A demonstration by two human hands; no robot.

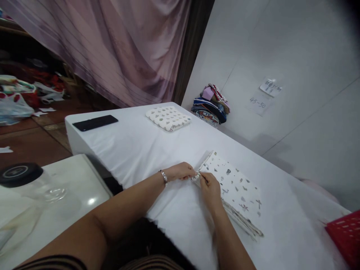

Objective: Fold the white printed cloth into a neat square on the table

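Observation:
A folded white cloth with small grey prints (234, 185) lies on the white table (135, 146) in front of me. My left hand (180, 171), with a bracelet at the wrist, pinches the cloth's near corner with closed fingers. My right hand (210, 189) meets it at the same corner, fingers curled on the cloth's layered edge. Both forearms reach in from the lower left.
A second folded printed cloth (168, 117) lies at the table's far end, a black phone (95, 122) near the left edge. A pile of coloured fabrics (210, 104) sits against the wall. A red basket (347, 234) is at right, a black-lidded jar (26, 183) at left.

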